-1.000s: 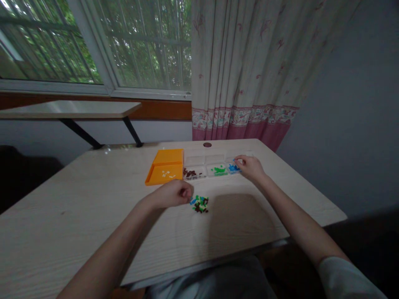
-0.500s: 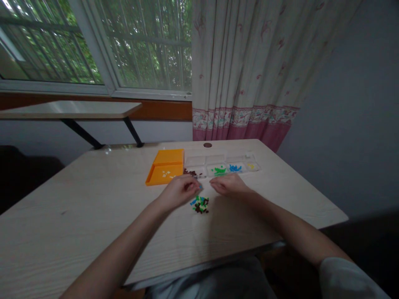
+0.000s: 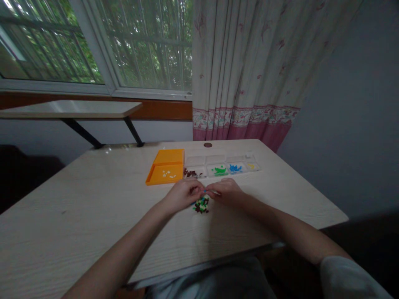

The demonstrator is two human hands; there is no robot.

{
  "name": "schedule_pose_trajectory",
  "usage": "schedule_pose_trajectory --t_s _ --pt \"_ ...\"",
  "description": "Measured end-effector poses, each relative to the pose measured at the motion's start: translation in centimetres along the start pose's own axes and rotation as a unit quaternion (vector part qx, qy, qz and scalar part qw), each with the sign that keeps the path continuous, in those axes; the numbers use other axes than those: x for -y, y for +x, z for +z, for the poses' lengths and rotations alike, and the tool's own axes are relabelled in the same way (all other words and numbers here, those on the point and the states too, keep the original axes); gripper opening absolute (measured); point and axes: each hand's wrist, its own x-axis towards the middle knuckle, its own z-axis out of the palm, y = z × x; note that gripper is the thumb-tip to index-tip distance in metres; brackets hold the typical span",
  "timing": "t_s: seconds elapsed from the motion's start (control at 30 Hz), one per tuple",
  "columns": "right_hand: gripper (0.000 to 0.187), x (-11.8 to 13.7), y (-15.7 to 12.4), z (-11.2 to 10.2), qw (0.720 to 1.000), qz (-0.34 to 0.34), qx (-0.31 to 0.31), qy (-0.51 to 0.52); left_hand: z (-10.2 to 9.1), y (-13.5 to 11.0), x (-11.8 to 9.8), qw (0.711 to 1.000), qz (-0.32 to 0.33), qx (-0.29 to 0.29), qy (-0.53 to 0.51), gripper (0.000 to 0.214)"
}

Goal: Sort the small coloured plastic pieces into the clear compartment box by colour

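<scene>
A small heap of mixed beads [image 3: 201, 206], blue, green and dark brown, lies on the pale wooden table [image 3: 93, 216]. My left hand [image 3: 182, 193] and my right hand [image 3: 226, 192] meet fingertip to fingertip just above the heap, both pinched closed. A tiny blue piece shows between the fingertips; which hand holds it I cannot tell. Behind them a clear sorting tray [image 3: 222, 166] holds dark brown, green, blue and yellow pieces in separate compartments. An orange box [image 3: 166, 166] with a few white bits stands left of the tray.
A second narrow table [image 3: 71, 109] on black legs stands under the window at the back left. A flowered curtain [image 3: 243, 70] hangs behind the table. A round cable hole [image 3: 207, 145] sits near the table's far edge. The right edge drops off to dark floor.
My right hand came back from the blue compartment of the tray to the bead heap. My left hand shifted slightly right and forward, and the two now meet above the heap.
</scene>
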Motion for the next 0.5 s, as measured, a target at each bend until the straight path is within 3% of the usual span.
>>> schedule_pose_trajectory --t_s 0.2,0.5 --pt "0.018 -0.4 -0.2 0.4 1.000 -0.021 0.013 0.002 -0.7 0.1 -0.2 1.000 -0.001 0.028 -0.001 0.017" --pt "0.022 -3.1 0.2 -2.1 0.992 0.029 -0.120 0.002 -2.3 -0.7 0.6 0.978 -0.036 0.203 -0.018 0.009"
